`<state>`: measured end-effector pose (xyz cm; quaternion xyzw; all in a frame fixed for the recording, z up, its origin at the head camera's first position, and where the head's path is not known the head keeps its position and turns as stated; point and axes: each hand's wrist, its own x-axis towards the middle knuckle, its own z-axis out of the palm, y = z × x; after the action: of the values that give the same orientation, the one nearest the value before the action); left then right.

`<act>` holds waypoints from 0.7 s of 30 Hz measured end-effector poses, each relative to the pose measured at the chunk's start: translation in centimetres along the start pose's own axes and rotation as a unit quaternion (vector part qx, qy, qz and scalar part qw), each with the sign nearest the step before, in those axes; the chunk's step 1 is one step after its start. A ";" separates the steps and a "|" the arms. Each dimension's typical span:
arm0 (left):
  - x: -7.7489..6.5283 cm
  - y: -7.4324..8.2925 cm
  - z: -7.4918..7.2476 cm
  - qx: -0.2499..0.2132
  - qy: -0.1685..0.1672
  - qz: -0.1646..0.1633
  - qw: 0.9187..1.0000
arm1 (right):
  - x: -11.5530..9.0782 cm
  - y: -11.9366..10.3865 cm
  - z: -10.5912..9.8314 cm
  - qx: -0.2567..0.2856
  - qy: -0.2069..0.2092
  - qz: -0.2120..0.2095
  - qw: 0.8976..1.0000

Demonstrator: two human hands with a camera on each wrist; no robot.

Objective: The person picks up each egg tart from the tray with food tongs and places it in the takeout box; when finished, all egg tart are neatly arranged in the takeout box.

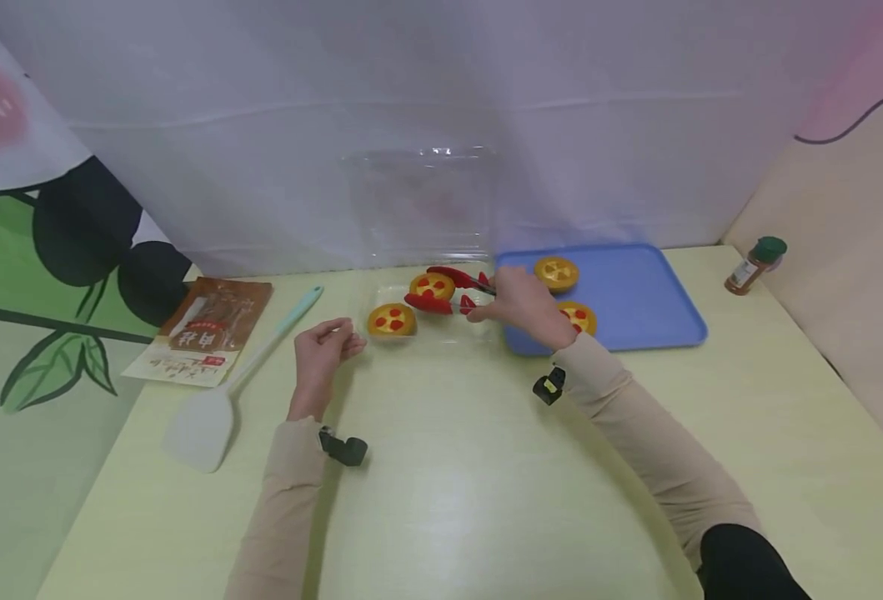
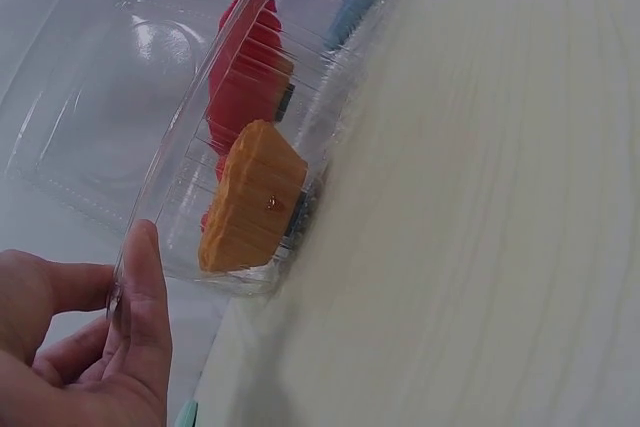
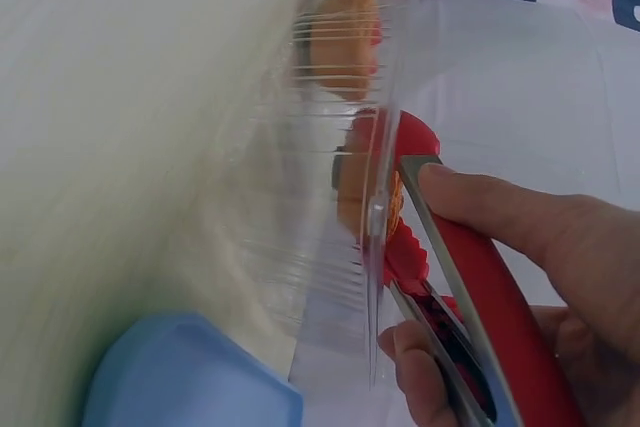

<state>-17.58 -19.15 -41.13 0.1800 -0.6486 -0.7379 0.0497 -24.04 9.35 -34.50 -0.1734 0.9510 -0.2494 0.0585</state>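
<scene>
My left hand (image 1: 323,358) pinches the left rim of a clear hinged plastic box (image 2: 170,162), whose lid (image 1: 426,200) stands raised at the back. In my right hand (image 1: 522,304) is a pair of red-tipped tongs (image 3: 500,317), gripped by the handles. Their red heads (image 1: 430,304) lie on either side of a small tart (image 1: 432,286) with red spots, inside the box. Another spotted tart (image 1: 392,320) sits at the box's left end, seen side-on through the wall in the left wrist view.
Right of the box lies a blue tray (image 1: 636,300) bearing a plain-topped tart (image 1: 557,273) and a red-spotted tart (image 1: 579,317). A green-capped bottle (image 1: 755,265) stands at the far right. On the left are a white spatula (image 1: 204,427) and a brown food packet (image 1: 208,329).
</scene>
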 end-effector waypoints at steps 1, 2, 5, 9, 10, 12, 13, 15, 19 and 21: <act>0.0 0.0 0.0 0.003 0.000 0.001 1.000 | 0.0 0.1 0.1 -0.006 0.003 -0.002 1.000; -0.1 0.0 0.0 0.003 0.000 0.001 1.000 | 0.1 0.1 0.2 -0.011 0.005 -0.004 1.000; -0.1 0.0 0.0 0.005 0.000 0.002 1.000 | 0.2 0.2 0.4 -0.023 0.015 -0.004 1.000; -0.1 0.0 0.1 0.009 0.004 0.002 1.000 | 0.3 0.3 0.6 -0.030 0.021 -0.006 0.999; -0.1 0.0 0.1 0.009 0.006 0.002 1.000 | 0.3 0.3 0.6 -0.031 0.021 -0.007 0.999; -0.1 0.1 0.1 0.010 0.008 0.002 1.000 | 0.3 0.3 0.7 -0.031 0.020 -0.007 0.999; -0.1 0.1 0.1 0.009 0.008 0.001 1.000 | 0.3 0.3 0.6 -0.031 0.020 -0.008 0.999; 0.0 0.1 0.2 0.006 0.008 0.001 1.000 | 0.2 0.2 0.6 -0.027 0.018 -0.008 0.999; -0.1 0.2 0.3 0.008 0.008 0.002 1.000 | -0.1 0.1 0.4 -0.030 0.020 -0.010 0.999; -0.2 0.2 0.4 0.013 0.012 0.001 1.000 | -0.3 0.1 0.3 -0.028 0.022 -0.011 0.999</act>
<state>-17.59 -18.78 -40.89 0.1885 -0.6580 -0.7269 0.0555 -23.76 9.36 -34.78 -0.1795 0.9568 -0.2267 0.0295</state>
